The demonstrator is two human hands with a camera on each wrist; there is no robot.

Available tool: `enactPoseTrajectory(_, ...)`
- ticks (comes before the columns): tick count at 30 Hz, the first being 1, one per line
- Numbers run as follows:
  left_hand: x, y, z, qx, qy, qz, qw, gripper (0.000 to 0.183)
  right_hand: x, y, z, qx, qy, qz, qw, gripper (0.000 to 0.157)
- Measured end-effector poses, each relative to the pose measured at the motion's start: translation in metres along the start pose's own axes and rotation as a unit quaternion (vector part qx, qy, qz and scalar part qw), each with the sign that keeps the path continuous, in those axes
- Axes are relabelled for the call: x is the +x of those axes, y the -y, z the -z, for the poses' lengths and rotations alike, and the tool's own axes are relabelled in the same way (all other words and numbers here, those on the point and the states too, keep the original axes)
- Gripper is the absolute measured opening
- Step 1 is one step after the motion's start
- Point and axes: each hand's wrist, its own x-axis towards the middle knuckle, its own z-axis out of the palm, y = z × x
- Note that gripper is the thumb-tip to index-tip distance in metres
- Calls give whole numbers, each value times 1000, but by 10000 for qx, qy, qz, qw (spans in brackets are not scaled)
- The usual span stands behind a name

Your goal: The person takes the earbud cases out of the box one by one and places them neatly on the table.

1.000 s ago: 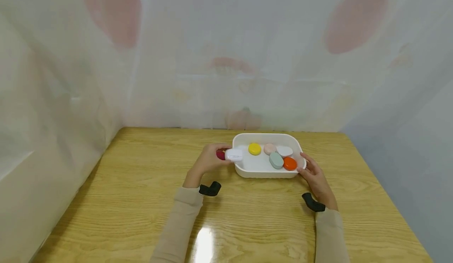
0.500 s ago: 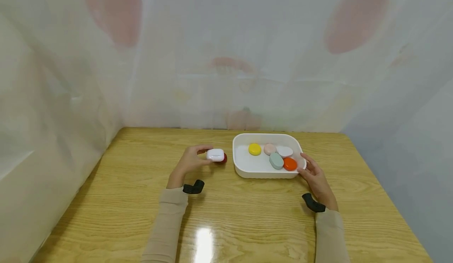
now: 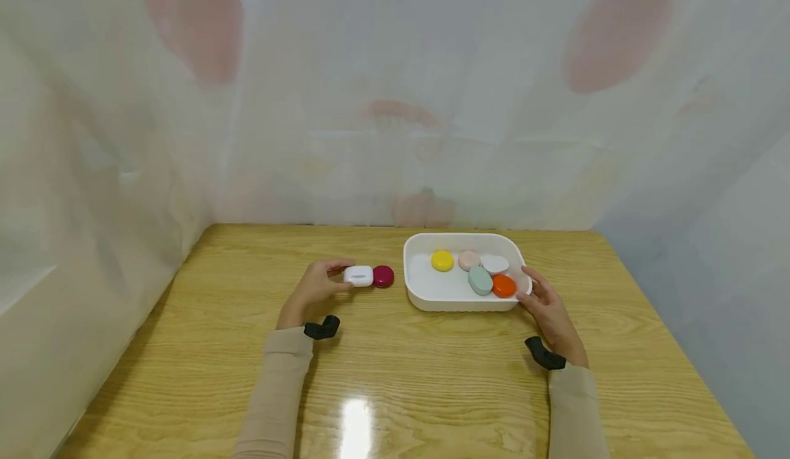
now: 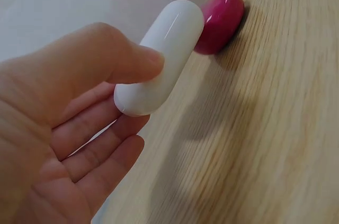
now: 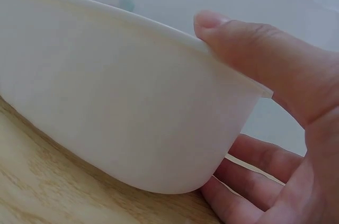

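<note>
My left hand [image 3: 317, 285] pinches a smooth white earbud case [image 3: 358, 276] between thumb and fingers, left of the bin. In the left wrist view the thumb lies across the side of the case [image 4: 167, 54], which is close over the tabletop. Right beside it, a glossy crimson round case [image 3: 383, 276] sits on the table. My right hand [image 3: 551, 311] holds the right end of a white oblong bin [image 3: 459, 304]. Its thumb presses on the bin's rim [image 5: 132, 17] in the right wrist view, with the other fingers against the end wall.
Inside the bin lie yellow [image 3: 441, 261], pale pink [image 3: 469, 261], white [image 3: 496, 265], grey-green [image 3: 480, 280] and orange-red rounded pieces [image 3: 503, 286]. The wooden table [image 3: 432, 383] meets a pale curtain [image 3: 395, 157] at the back. Black bands sit at both wrists.
My left hand has carried the earbud case leftward from the bin's left end, and lower, beside the crimson case, which now shows fully. My right hand and the bin have stayed put.
</note>
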Motion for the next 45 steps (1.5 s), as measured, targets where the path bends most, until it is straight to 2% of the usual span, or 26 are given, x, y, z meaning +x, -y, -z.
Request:
enactPoseTrajectory(7,3,9,8,101,-18,210,9997,45,0,1,-2,-43,-59,-54,10000,54)
enactPoseTrajectory(16,8,18,10,165,51,8,9999,43,0,1,-1,-152,-50,-85,9998,56)
enactPoseTrajectory(24,9,19,9,13,221,148,9996,46,0,1,-2,-206,-77,-107,9997,56)
enactPoseTrajectory(27,8,17,9,-22,250,162,9996,47,0,2,-2,-189,-48,-39,9998,54)
enactPoseTrajectory(28,5,11,9,-1,281,166,9995,47,0,2,-3,-171,-29,-6,9999,54)
enactPoseTrajectory(32,5,10,9,75,252,145,9995,45,0,2,-3,-118,9,55,9999,53)
enactPoseTrajectory(34,5,9,9,96,222,223,9995,46,0,2,-3,-132,-3,16,9999,53)
enactPoseTrajectory(35,7,14,8,124,188,234,9995,46,0,2,-3,-138,-14,-16,9999,54)
enactPoseTrajectory(40,7,4,10,268,56,439,9987,49,-1,3,-3,-159,-44,-94,9998,56)
enactPoseTrajectory(43,7,-7,9,325,-90,330,9989,50,-1,3,-3,-178,-73,-119,9997,55)
enactPoseTrajectory(45,7,-17,8,259,-209,87,9994,49,-1,2,-3,-135,-80,-100,9998,54)
